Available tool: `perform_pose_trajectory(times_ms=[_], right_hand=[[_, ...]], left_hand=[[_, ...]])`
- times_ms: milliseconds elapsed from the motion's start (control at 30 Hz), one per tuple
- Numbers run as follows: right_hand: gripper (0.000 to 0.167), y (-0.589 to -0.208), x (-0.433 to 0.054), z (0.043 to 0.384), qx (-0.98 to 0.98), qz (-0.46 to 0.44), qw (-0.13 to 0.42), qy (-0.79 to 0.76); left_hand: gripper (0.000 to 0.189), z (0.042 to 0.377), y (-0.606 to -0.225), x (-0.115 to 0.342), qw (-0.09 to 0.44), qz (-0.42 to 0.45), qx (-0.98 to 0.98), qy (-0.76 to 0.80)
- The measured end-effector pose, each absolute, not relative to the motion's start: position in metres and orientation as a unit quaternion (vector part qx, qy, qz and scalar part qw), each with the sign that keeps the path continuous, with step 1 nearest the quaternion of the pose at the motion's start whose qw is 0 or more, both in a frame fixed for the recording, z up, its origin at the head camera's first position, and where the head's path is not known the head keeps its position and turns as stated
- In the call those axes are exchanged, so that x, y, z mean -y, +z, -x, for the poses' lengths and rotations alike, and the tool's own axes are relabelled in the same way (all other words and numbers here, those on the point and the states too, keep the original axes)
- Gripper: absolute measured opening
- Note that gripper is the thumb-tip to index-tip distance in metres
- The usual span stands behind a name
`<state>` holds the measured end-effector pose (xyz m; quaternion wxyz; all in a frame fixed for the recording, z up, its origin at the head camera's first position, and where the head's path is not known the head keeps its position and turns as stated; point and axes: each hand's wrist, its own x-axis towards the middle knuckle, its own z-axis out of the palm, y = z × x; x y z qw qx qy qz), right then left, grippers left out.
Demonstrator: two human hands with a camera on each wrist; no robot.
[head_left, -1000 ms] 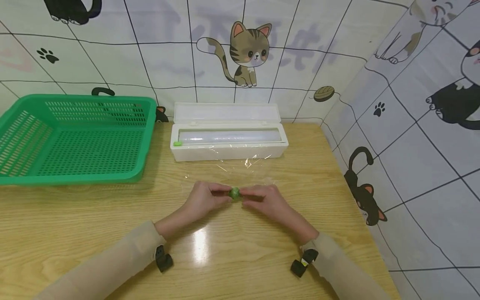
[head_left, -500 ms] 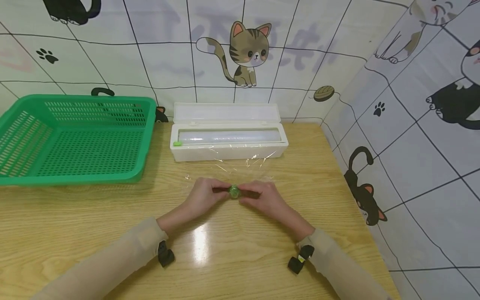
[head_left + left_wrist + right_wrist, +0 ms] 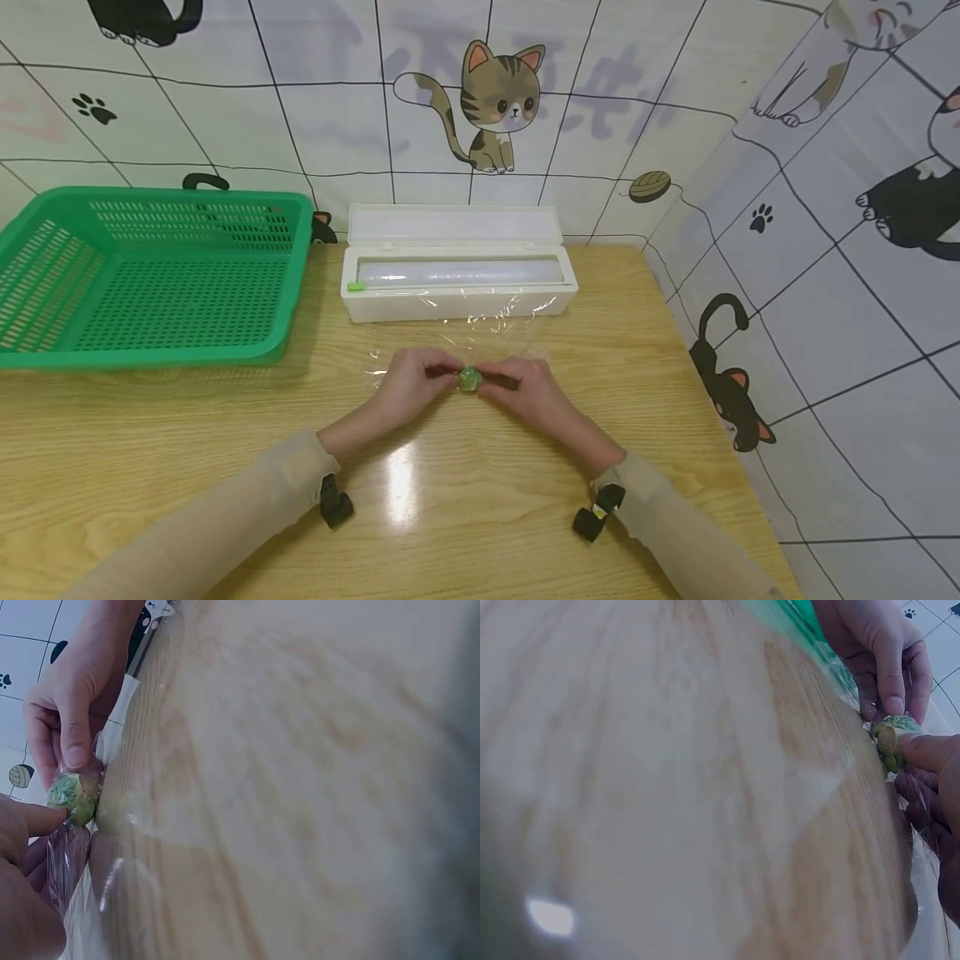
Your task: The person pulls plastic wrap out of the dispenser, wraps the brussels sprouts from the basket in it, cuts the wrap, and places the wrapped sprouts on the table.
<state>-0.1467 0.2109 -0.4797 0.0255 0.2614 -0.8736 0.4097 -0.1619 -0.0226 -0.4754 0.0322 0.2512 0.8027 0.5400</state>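
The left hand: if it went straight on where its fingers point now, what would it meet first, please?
The green ball, which the left hand is touching. Beyond it, the right hand seems next in line, though exact depth is hard to judge.

Tabletop [image 3: 480,517], lower frame: glossy, wood-grained, with a bright reflection. Basket [image 3: 150,360], left: smooth, perforated plastic. Box [image 3: 457,307], centre: smooth white plastic. Film [image 3: 487,333], mid-frame: clear, shiny, crinkled around the leafy green ball [image 3: 73,793]. Sleeves [image 3: 217,508], lower corners: matt cloth. Wall covering [image 3: 337,125], top: smooth, printed.
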Motion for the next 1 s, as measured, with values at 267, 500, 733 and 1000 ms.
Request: perform_pose_trajectory(times_ms=[267, 500, 733, 1000], right_hand=[[0.023, -0.474, -0.210, 0.154, 0.866, -0.248, -0.014, 0.434], [0.021, -0.469, -0.210, 0.157, 0.872, -0.236, -0.027, 0.428], [0.018, -0.467, -0.206, 0.159, 0.883, -0.220, -0.023, 0.414], [0.015, -0.470, -0.205, 0.161, 0.875, -0.206, 0.001, 0.438]], left_hand=[[0.020, 0.164, -0.476, 0.025, 0.036, -0.267, -0.796, 0.542], [0.023, 0.166, -0.475, 0.024, 0.051, -0.274, -0.792, 0.544], [0.030, 0.169, -0.474, 0.021, 0.053, -0.281, -0.798, 0.531], [0.031, 0.177, -0.476, 0.019, 0.057, -0.284, -0.811, 0.508]])
